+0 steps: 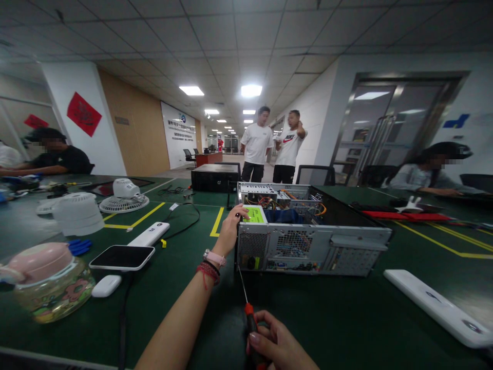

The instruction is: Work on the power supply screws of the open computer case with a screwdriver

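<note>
An opened computer case (292, 249) lies on its side on the green tabletop, its rear panel facing me. At its near left corner, a bright yellow-green label (254, 214) marks the power supply. My left hand (233, 226) is closed over that corner, fingertips on the label's edge; the thumb is hard to see. Low in the middle, my right hand (275, 341) grips a screwdriver (251, 318) by its red and black handle. Its thin shaft points up and away, the tip by the lower left edge of the rear panel. Whether the tip touches a screw cannot be made out.
On the left are a phone (122, 257), a white power bank (150, 234), an earbud case (107, 285), a pink-lidded bottle (50, 282) and fan parts (125, 198). Another white power bank (435, 306) lies right. A black case (213, 180) stands behind. Several people are around.
</note>
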Demonstrator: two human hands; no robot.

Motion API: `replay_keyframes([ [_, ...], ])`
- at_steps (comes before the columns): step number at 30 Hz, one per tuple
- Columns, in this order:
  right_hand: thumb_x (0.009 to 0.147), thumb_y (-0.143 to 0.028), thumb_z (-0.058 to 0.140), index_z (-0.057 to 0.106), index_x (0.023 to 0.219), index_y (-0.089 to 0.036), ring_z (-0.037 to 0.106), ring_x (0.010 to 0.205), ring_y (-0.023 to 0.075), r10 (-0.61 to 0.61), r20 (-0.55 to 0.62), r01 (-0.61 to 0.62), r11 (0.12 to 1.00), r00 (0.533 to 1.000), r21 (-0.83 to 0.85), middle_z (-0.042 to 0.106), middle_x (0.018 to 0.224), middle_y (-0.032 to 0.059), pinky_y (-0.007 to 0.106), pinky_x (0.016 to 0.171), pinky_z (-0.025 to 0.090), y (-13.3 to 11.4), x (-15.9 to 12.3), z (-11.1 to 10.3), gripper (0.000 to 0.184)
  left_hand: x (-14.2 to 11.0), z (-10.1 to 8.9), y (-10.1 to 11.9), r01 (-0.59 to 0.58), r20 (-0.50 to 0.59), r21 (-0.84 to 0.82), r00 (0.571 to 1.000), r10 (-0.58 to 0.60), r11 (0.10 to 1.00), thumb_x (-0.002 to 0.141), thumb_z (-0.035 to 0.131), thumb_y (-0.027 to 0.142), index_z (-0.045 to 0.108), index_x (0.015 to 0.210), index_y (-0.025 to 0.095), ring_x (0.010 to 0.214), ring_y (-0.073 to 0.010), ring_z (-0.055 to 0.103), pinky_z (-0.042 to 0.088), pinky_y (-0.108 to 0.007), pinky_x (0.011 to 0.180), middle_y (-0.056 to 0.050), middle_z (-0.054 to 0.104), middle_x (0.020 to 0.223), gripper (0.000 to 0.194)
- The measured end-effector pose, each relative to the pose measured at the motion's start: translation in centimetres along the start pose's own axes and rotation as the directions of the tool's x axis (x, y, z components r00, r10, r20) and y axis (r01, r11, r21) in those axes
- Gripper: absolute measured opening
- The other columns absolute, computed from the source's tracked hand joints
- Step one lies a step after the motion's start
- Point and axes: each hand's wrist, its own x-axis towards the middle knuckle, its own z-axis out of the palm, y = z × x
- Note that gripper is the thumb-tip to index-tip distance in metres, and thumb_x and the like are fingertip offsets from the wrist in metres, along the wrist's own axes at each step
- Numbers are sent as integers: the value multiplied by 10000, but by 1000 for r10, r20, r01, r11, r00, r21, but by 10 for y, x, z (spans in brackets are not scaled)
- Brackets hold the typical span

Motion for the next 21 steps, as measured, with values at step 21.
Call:
replay_keyframes([
  [21, 553, -668, 737, 428, 884, -221, 520, 547, 83, -47, -100, 35, 993, 994, -112, 541, 714, -59, 188, 452, 349, 4, 2, 11, 636, 0, 0, -1, 6, 8, -28, 1000, -6, 1000, 924, 270, 248, 601, 797, 170, 1303, -226, 435, 312, -382, 1117, -88, 630, 1071, 364],
])
